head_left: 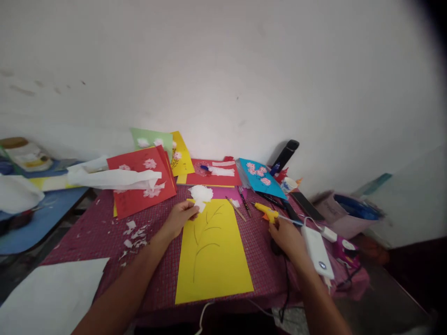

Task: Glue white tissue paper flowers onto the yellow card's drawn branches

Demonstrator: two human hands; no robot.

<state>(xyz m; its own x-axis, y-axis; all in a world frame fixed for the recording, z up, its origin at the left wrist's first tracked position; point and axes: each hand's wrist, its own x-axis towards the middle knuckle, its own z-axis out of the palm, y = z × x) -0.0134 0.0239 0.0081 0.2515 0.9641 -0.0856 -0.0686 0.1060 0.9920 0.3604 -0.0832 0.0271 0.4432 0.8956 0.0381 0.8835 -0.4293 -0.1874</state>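
My left hand [181, 217] is closed, pinching a small white piece of paper [200, 205] over the upper left corner of a yellow sheet [214, 260]. Just beyond it lies a ruffled white paper clump [201, 192]; whether the two are joined I cannot tell. A branch with curved twigs is drawn in dark lines on the yellow sheet. To the right of that sheet, my right hand [284, 234] is wrapped round the handle of a yellow glue gun [267, 211], its nozzle pointing left. A glue stick [291, 220] sticks out of its back.
Red sheets with paper flowers [139, 200] stand at the left, a blue flower card [262, 179] at the back right. Paper scraps [136, 239] litter the maroon cloth. A pencil [235, 208], a white power bank [317, 251] and a bin [344, 214] are also there.
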